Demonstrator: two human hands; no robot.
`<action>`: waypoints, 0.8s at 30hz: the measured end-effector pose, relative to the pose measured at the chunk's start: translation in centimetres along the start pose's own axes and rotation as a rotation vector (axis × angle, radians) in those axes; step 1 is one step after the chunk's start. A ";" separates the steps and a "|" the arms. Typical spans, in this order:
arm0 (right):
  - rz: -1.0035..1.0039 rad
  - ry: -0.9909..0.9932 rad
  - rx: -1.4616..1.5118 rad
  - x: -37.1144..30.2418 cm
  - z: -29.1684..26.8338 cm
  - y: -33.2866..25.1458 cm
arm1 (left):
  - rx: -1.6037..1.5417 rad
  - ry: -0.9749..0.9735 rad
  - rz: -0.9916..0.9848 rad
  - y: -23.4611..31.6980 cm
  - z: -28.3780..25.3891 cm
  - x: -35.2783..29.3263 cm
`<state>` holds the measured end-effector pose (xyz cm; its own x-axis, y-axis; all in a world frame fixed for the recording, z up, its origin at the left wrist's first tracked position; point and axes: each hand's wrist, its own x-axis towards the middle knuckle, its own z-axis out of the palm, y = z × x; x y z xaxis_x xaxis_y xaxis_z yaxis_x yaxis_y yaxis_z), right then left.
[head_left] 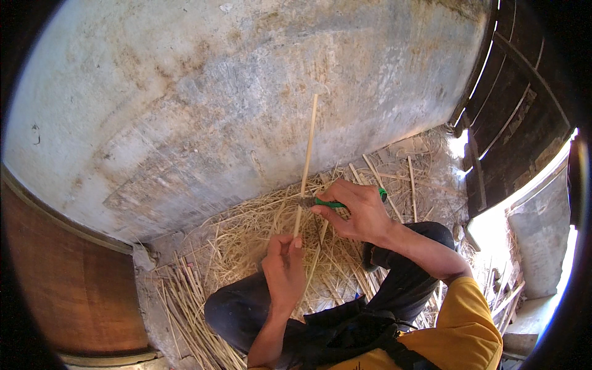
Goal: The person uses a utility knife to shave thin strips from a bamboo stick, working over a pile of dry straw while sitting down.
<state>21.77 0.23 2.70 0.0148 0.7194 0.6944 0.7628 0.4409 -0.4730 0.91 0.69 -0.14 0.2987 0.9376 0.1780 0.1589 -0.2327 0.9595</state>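
My left hand (pixel 285 269) pinches the lower part of a thin pale strip (pixel 309 145), which looks like split bamboo and stands nearly upright before me. Wrapped in my right hand (pixel 357 213) is a green-handled knife (pixel 333 203). Its short dark blade lies across the strip, touching it a little above my left fingers. Most of the knife's handle is hidden by my fingers, and its green end sticks out on the far side of the hand. Beneath both hands spreads a heap of curly pale shavings (pixel 246 237).
A stained grey wall (pixel 246 111) rises just ahead. Bundled thin strips (pixel 194 308) lie on the floor at my left, beside a brown wooden panel (pixel 68 283). More loose strips (pixel 412 185) lie to the right. Dark slatted boards (pixel 518 105) stand at the far right. My bent legs frame the shavings.
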 end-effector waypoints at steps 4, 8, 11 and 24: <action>-0.009 -0.009 -0.021 0.1 0.0 0.2 | 0.020 0.011 0.009 0.2 0.0 0.0; -0.004 -0.008 -0.017 0.4 -0.3 0.0 | 0.049 0.024 0.038 0.4 -0.1 0.0; -0.010 0.028 -0.016 0.5 -0.1 0.5 | 0.071 0.020 0.029 0.5 -0.2 0.0; 0.070 0.058 -0.001 1.5 -0.9 1.0 | 0.118 0.013 0.051 0.2 -0.3 0.0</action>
<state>23.11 1.25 3.79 0.1053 0.7161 0.6900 0.7590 0.3905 -0.5210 0.66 0.71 0.13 0.2971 0.9270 0.2291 0.2533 -0.3078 0.9171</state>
